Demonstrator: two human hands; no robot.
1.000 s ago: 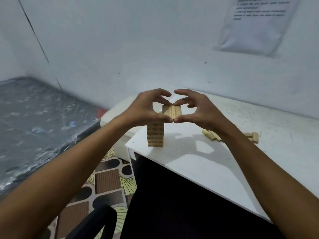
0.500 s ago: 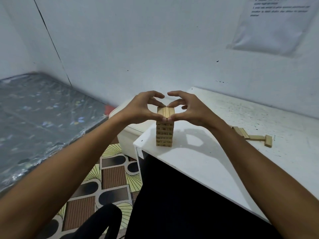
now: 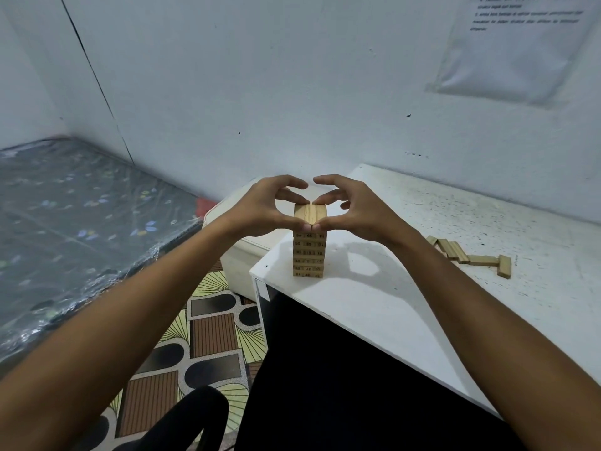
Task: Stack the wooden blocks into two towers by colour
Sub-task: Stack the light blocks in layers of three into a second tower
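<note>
The wooden tower [image 3: 309, 245] stands near the front left corner of the white table [image 3: 374, 307], and both hands hold its top layer [image 3: 310, 212] at the same time. The left hand [image 3: 260, 211] comes from the left, with the thumb against the near edge of the top layer and the index finger curled over to the far edge, so the three top blocks are pinched between them. The right hand [image 3: 361, 209] does the same from the right side. The two thumbs touch each other at the near edge, and the two index fingertips almost meet at the far edge. The other fingers of both hands are curved above the tower and hold nothing.

Below the top layer, the tower shows several layers of pale blocks with printed numbers on their ends. It stands straight.

To the right on the table, well apart from the tower, a few loose blocks [image 3: 471, 257] lie flat. A paper sheet [image 3: 520, 47] hangs on the wall above. On the left are a mattress [image 3: 74, 216] and a patterned floor [image 3: 208, 333].
</note>
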